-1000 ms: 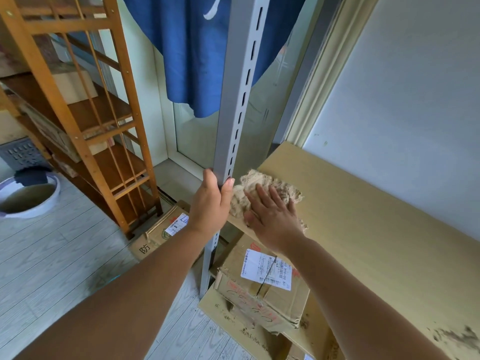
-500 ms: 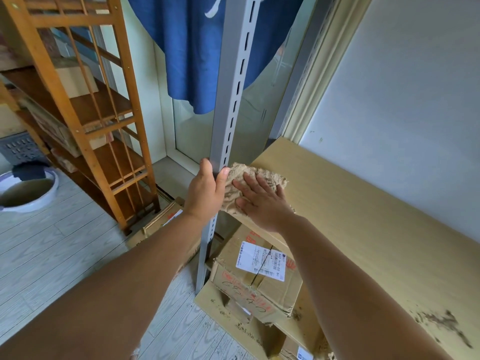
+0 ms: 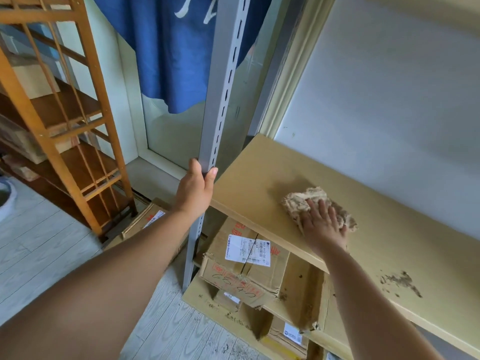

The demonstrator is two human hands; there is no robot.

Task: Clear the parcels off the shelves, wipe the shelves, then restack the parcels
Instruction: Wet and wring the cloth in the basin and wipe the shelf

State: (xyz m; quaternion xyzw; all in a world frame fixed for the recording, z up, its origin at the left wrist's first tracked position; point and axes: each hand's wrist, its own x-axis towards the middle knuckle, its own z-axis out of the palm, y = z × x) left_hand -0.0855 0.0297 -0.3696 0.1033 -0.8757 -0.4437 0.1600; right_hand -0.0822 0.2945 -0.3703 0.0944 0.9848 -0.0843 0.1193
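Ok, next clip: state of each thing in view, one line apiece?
Left hand: gripping the grey upright.
Right hand: flat, pressing the rag onto the shelf.
Rag: crumpled, lying on the shelf.
Shelf: bare of parcels, dirt smear near its front edge.
Labelled parcel: on the shelf below, dented, flaps closed.

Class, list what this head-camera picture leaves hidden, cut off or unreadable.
- Cloth: its near part lies under the right hand.
- Parcel label: print too small to read.
- Shelf board: right end cut off by the frame edge.
- Lower parcels: mostly hidden under the boards.
- Left hand: fingers wrap behind the grey upright.
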